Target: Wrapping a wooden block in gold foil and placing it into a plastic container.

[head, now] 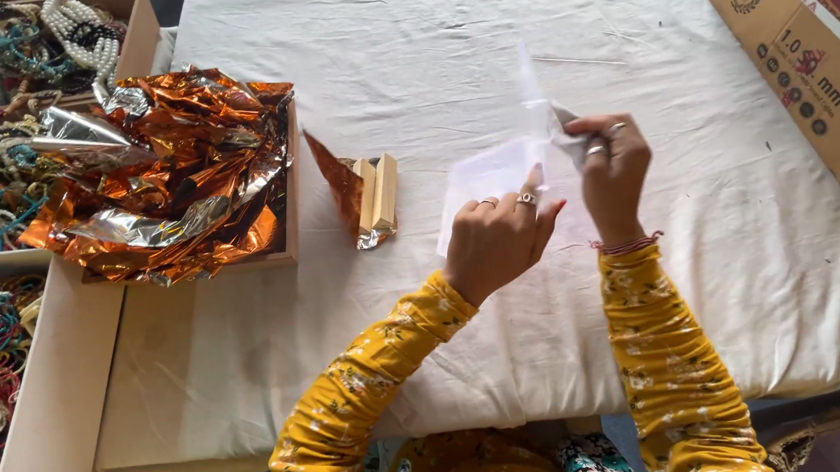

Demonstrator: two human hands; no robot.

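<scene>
- Head view: the left hand [495, 243] lies low over the white cloth-covered table [409, 79], fingers curled, fingertips touching the near edge of a clear plastic sleeve [500, 186] that rests flat on the cloth in front of the person.
- The right hand [614, 168] is raised just beyond the left, fingers pinched shut on the upper end of the same sleeve, whose top corner stands up in a thin, pale strip.
- Whether the left hand truly grips the sleeve or only presses on it cannot be told; the thumb is hidden.
- Both wrists come out of yellow flowered sleeves; the right wrist bears a red thread band.
- Left of the hands, well apart from them, two small wooden blocks [378, 192] stand side by side on the cloth, with a loose scrap of copper foil [338, 185] leaning against them.
- Further left, a shallow wooden tray [288, 245] is heaped with crumpled copper and silver foil sheets [164, 175] that spill above its rim.
- At the top left a cardboard box [135, 39] holds bead strings, white pearls among them.
- Along the left edge more open boxes [56, 390] hold tangled coloured cords and bangles.
- At the top right a brown printed carton [811, 51] lies slanted on the table corner.
</scene>
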